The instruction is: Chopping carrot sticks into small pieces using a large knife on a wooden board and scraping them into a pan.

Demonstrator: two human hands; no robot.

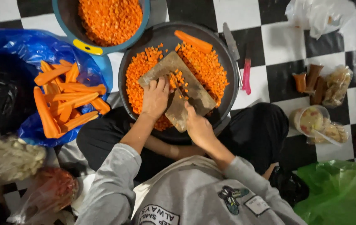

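Fingers of your left hand (155,98) pressed flat on the cutting board (178,83), grasping nothing. Your right hand (198,127) gripped the cleaver (177,111) just beside them. Best kept the blade clear of those fingertips, sweeping diced carrot (205,66) away.

A worn wooden chopping board (186,81) lay slantwise across a round dark tray (224,104), scattered with small orange carrot cubes (179,79). More diced carrot (206,66) was heaped around it in the tray, with one whole peeled carrot (193,41) at the far rim.
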